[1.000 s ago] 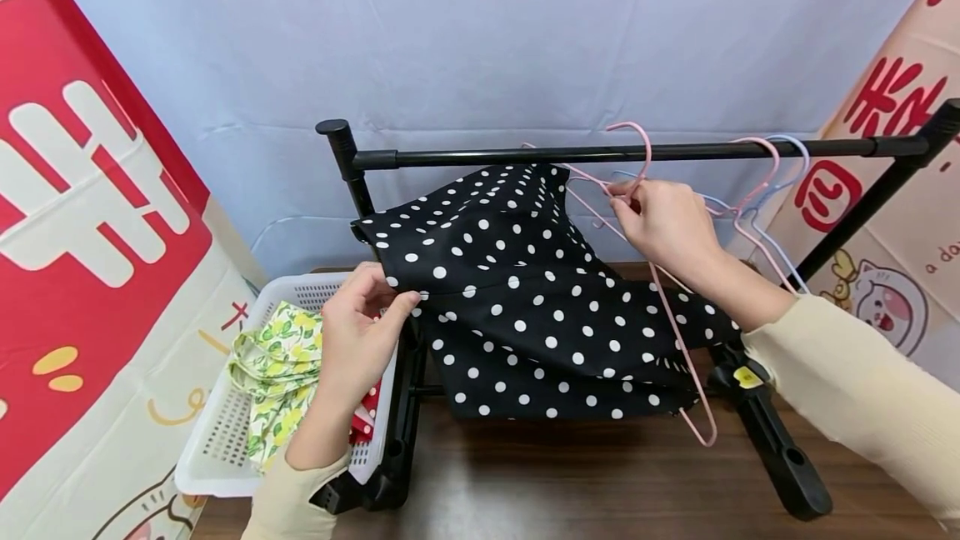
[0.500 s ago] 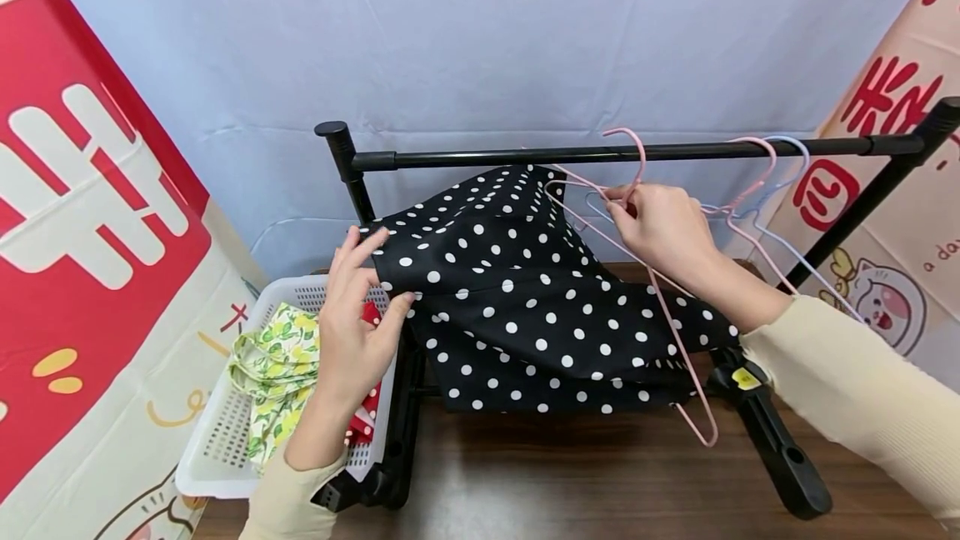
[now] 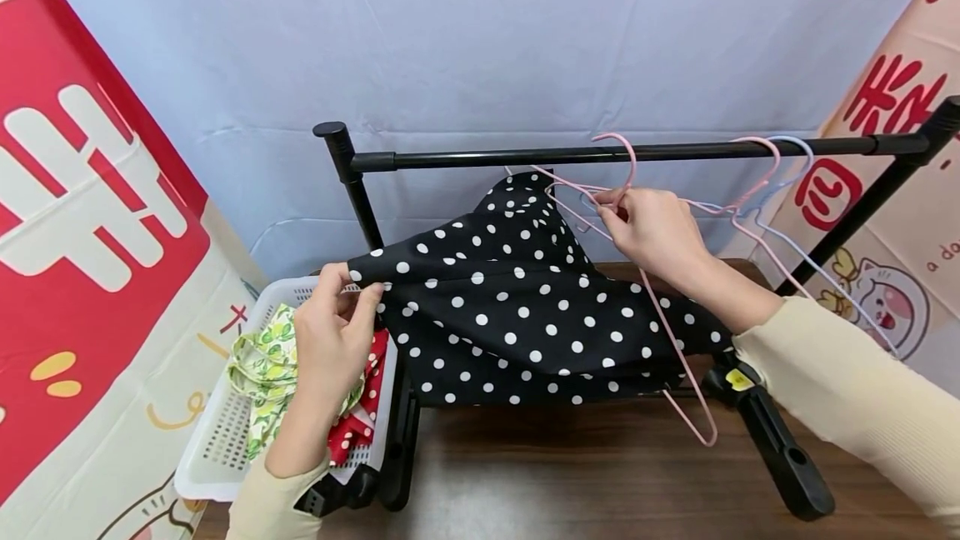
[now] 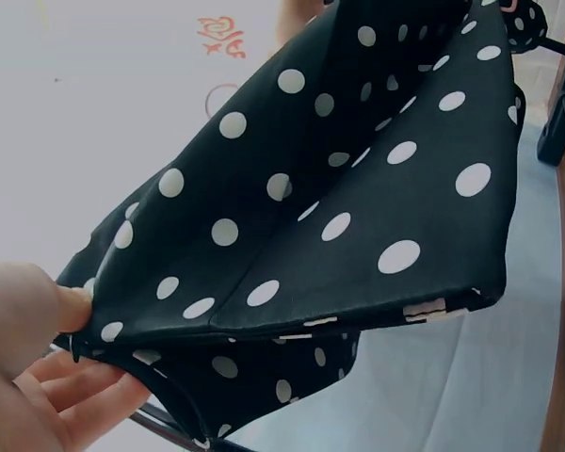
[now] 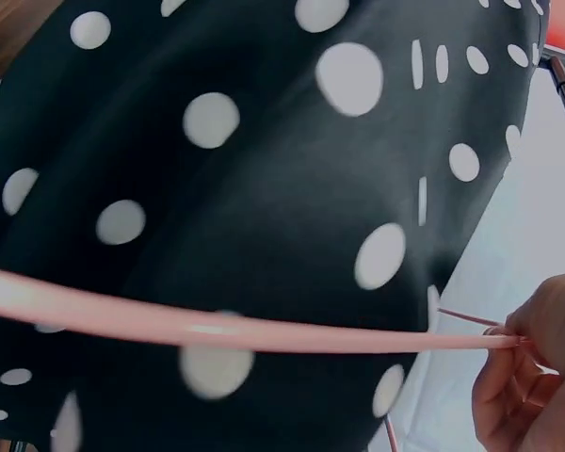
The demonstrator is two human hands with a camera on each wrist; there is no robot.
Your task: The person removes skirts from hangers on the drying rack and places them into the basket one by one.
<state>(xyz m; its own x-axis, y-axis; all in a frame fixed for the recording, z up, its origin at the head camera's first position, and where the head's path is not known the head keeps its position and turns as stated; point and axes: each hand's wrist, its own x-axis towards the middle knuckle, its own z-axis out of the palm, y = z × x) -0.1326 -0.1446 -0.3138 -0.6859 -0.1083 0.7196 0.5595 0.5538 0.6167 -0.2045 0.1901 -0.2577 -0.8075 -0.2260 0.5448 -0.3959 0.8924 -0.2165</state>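
A black garment with white dots [image 3: 510,315] hangs below the rail, one side of it over a pink hanger [image 3: 678,344]. My left hand [image 3: 333,348] pinches the garment's left edge between thumb and fingers, above the basket; the left wrist view shows the cloth [image 4: 292,198] drawn out from that pinch. With the right hand [image 3: 656,232] I grip the pink hanger just below its hook, under the rail. In the right wrist view the hanger's pink arm [image 5: 264,331] crosses in front of the dotted cloth. The hanger's far arm is partly hidden by the garment.
A black rail [image 3: 480,158] spans the rack. Another pink hanger [image 3: 772,161] and a blue hanger [image 3: 806,161] hang at its right. A white basket [image 3: 206,457] at left holds a lemon-print garment [image 3: 273,365] and a red dotted cloth [image 3: 367,407]. Wooden table [image 3: 540,473] below.
My left hand loosened its fingers, then pinched the edge again and drew it left and down. The right hand and its pink hanger shifted slightly left.
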